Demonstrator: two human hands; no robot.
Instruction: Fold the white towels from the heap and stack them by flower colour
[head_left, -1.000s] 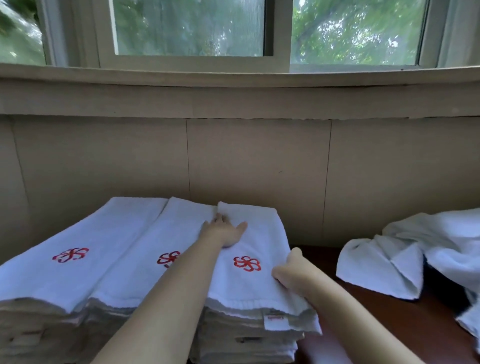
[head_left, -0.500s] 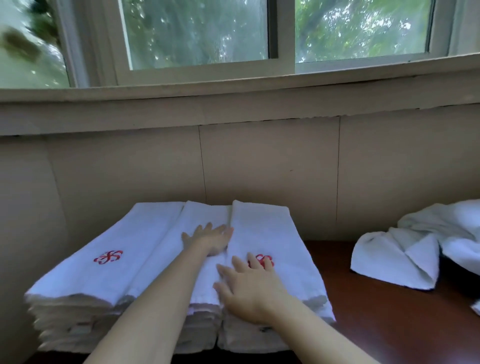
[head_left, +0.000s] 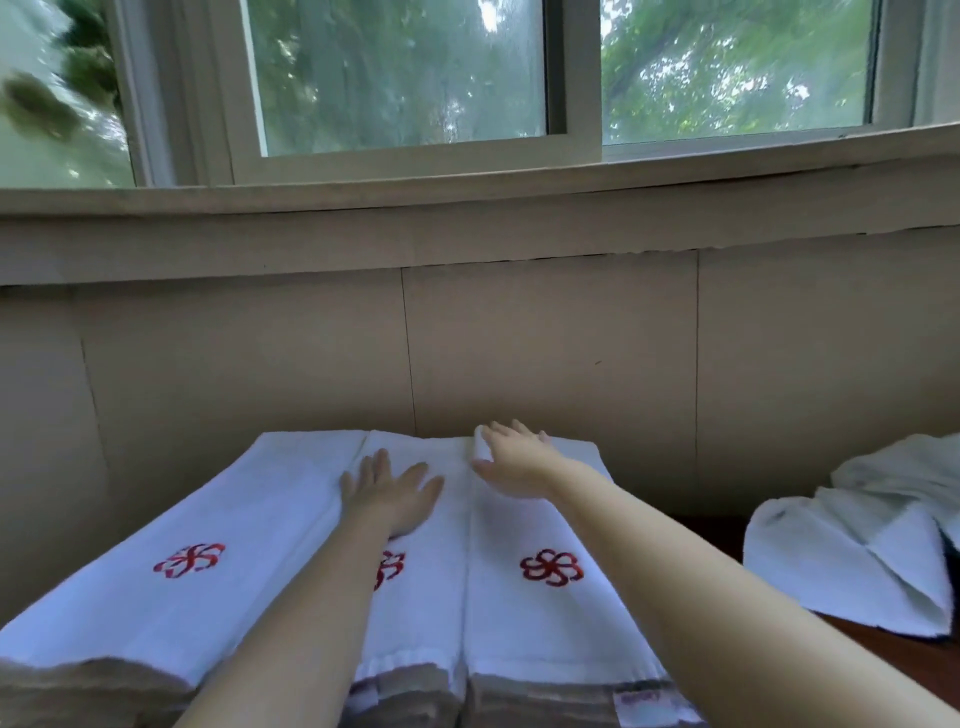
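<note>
Three stacks of folded white towels with red flowers stand side by side against the wall: the left stack (head_left: 218, 525), the middle stack (head_left: 421, 597) and the right stack (head_left: 524, 623). My left hand (head_left: 389, 493) lies flat, fingers spread, on the top towel of the middle stack. My right hand (head_left: 511, 454) rests with straight fingers on the far end of the right stack's top towel. The heap of unfolded white towels (head_left: 852, 551) lies at the right on the dark wooden table (head_left: 883, 670).
A beige panelled wall (head_left: 519, 353) rises right behind the stacks, with a window sill (head_left: 467, 208) and a window above. The stacks' near edges show several layered towels.
My right hand slid from the near end of the right stack, over the flower, to its far end. My left hand stayed flat on the middle stack. The camera tilted up.
</note>
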